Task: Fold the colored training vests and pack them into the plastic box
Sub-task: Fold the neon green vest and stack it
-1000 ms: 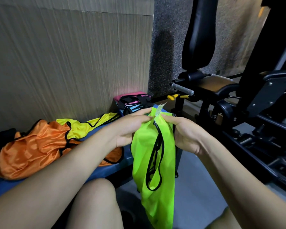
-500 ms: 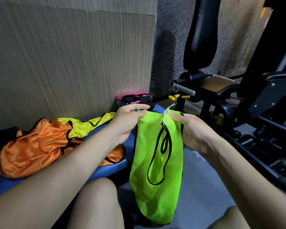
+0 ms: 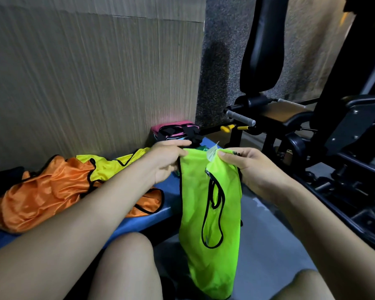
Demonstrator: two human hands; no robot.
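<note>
A neon-green mesh training vest with black trim [image 3: 210, 208] hangs in the air between the person's knees, held up by its top edge. The left hand [image 3: 168, 162] pinches the top left corner between thumb and fingers, and the right hand [image 3: 246, 164] pinches the top right corner, where a small white label [image 3: 212, 150] sticks up; both hands are narrow, closed on the fabric and holding nothing else. The vest's long axis runs straight down from the hands toward the grey floor [image 3: 268, 252], its lower end near the bottom of the view, and a black-edged armhole loop lies down its middle.

The relation that matters for the fold is that the two hands sit level at the top edge, close together, with all the loose length below them. To halve the vest, the hanging end has to come up to the hands or the vest has to be laid flat on the blue counter [image 3: 139, 219] to the left, which the left hand is nearer.

On that counter lie a crumpled orange satin vest [image 3: 46, 193] and a yellow vest [image 3: 108, 165], both unfolded. Beyond the left hand sits a stack of pink and black fabric [image 3: 174, 131], possibly folded vests in the box, though no box wall can be made out.
</note>
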